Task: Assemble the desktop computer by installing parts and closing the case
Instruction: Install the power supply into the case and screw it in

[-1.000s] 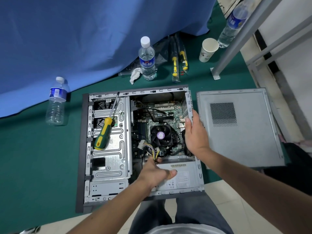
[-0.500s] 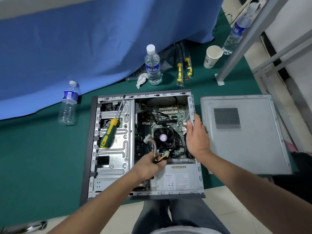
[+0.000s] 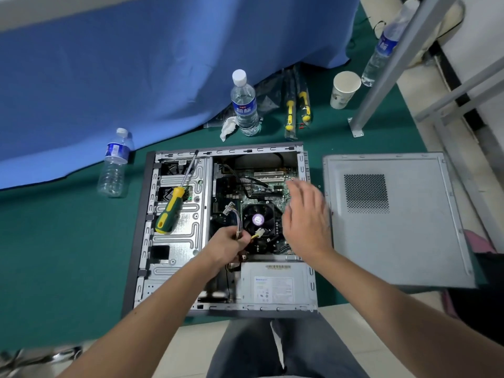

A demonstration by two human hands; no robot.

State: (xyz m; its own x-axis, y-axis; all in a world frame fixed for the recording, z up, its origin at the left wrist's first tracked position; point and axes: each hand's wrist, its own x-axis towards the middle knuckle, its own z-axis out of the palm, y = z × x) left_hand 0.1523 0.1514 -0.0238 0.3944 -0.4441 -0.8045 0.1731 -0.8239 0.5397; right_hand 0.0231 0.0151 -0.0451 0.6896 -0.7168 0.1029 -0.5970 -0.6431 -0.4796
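Green matting under everything, and on it the open computer case [image 3: 141, 241] lying flat. Left hand [image 3: 227, 242] grips the cable bundle [image 3: 237, 223] beside the CPU fan [image 3: 257, 220]. Right hand [image 3: 306, 216], blurred, fingers seemingly spread, hovers over the motherboard [image 3: 268, 186]. Screwdriver [image 3: 174, 203] rests on the drive cage; side panel [image 3: 392, 227] lies right of the case
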